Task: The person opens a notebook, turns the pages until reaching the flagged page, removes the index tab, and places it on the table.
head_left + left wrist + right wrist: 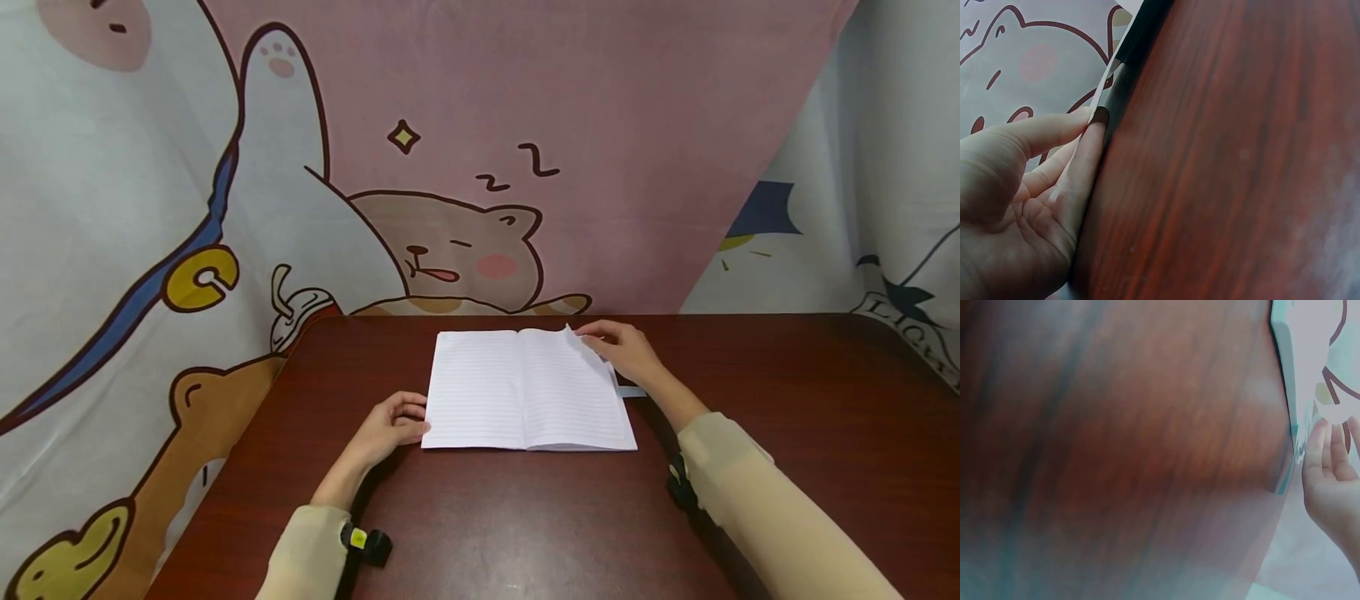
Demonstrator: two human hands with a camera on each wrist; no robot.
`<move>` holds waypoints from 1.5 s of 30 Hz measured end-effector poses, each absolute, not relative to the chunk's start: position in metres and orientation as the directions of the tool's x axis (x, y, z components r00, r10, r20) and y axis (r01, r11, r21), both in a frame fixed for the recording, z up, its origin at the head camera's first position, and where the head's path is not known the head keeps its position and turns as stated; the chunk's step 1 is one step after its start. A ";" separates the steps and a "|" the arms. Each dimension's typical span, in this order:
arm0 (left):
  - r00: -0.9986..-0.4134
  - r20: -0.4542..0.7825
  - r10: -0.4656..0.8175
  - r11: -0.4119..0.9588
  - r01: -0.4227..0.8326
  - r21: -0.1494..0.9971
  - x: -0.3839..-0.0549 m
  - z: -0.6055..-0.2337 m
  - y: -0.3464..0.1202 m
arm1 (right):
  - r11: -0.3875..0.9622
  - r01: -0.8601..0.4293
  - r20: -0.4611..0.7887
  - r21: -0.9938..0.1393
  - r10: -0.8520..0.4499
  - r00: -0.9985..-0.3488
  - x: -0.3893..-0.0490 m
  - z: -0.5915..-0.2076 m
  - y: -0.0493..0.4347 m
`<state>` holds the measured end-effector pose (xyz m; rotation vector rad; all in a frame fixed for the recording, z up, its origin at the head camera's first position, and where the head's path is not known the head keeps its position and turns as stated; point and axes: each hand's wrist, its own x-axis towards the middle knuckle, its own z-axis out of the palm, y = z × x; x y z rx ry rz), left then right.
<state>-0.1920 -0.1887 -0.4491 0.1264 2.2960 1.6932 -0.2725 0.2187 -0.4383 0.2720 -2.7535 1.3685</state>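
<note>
An open notebook (480,392) with ruled white pages lies on the dark brown table. At its left edge, my left hand (392,427) pinches the pages and cover. The left wrist view shows the thumb of that hand (1029,187) on one side of the edge and fingers on the other. My right hand (622,346) is at the top right corner, pinching the right-hand page (573,383), whose corner stands up slightly. In the right wrist view, that hand (1332,469) appears at the far right beside the notebook (1297,369), its fingertips partly hidden.
A pale flat strip (632,391) sticks out from under the notebook's right side. The reddish-brown tabletop (480,517) extends around it. Behind the table hangs a cloth (637,125) with cartoon animals. Each wrist carries a small black device (375,547).
</note>
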 end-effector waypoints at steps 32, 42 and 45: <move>-0.955 -0.181 0.236 0.309 -0.103 0.946 -0.192 -0.450 -0.189 | 0.494 -0.283 0.119 -0.822 -0.338 -0.934 -0.267 -0.435 0.204; -0.957 -0.184 0.224 0.313 -0.108 0.944 -0.191 -0.448 -0.187 | 0.483 -0.336 0.172 -0.808 -0.353 -0.920 -0.267 -0.438 0.194; -0.958 -0.183 0.221 0.313 -0.108 0.944 -0.190 -0.448 -0.187 | 0.457 -0.313 0.158 -0.832 -0.346 -0.925 -0.266 -0.438 0.189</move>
